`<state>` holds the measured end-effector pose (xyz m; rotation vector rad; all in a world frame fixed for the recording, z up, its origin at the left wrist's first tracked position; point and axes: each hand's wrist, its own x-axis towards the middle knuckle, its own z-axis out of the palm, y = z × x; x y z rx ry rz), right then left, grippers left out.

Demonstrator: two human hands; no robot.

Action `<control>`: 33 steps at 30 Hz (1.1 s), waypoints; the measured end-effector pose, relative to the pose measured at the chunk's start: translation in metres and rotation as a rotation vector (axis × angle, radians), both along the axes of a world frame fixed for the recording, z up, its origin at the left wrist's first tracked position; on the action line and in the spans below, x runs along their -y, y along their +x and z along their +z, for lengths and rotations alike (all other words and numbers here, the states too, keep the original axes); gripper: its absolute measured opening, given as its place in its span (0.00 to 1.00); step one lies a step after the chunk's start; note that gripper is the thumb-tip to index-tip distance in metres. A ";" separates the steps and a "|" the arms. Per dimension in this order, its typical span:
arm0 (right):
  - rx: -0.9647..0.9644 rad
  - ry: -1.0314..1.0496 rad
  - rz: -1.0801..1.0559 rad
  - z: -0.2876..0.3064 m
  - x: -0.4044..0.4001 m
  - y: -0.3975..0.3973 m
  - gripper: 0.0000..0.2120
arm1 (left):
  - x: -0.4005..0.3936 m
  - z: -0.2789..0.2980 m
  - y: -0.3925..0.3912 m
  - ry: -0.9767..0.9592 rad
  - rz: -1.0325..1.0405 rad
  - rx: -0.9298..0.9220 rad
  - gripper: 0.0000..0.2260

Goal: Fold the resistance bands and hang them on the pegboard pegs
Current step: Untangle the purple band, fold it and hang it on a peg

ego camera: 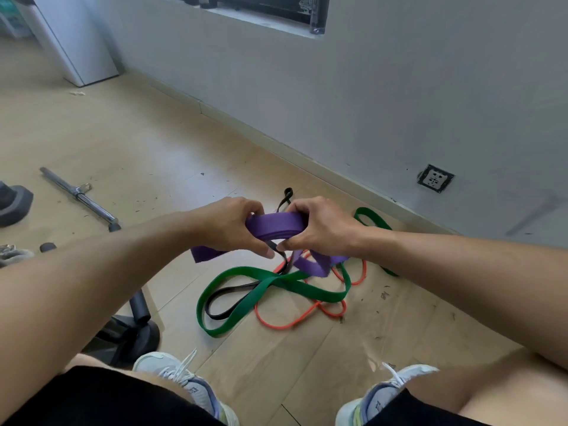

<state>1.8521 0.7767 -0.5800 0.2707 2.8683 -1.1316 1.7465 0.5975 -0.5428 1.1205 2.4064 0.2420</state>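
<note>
Purple band part-folded, gripped at both ends by left hand and right hand, tails hanging. Green band, black band, red band unfolded on floor. Pegboard unseen; nothing hung.

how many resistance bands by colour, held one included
purple band: 1, held in left hand and right hand
green band: 1
black band: 1
orange band: 1
total: 4
</note>
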 end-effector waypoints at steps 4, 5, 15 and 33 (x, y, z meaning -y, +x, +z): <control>-0.027 0.079 0.034 0.002 0.007 0.001 0.17 | -0.011 -0.004 0.012 0.137 -0.057 -0.051 0.23; -0.004 0.082 0.043 0.001 0.006 0.001 0.17 | -0.013 -0.004 0.014 0.149 -0.059 -0.041 0.23; 0.450 0.022 0.151 -0.035 -0.026 0.010 0.25 | -0.011 0.013 0.013 0.128 -0.105 -0.090 0.10; 0.541 -0.099 -0.261 -0.044 -0.066 0.006 0.14 | 0.017 0.010 -0.026 0.412 0.141 0.035 0.09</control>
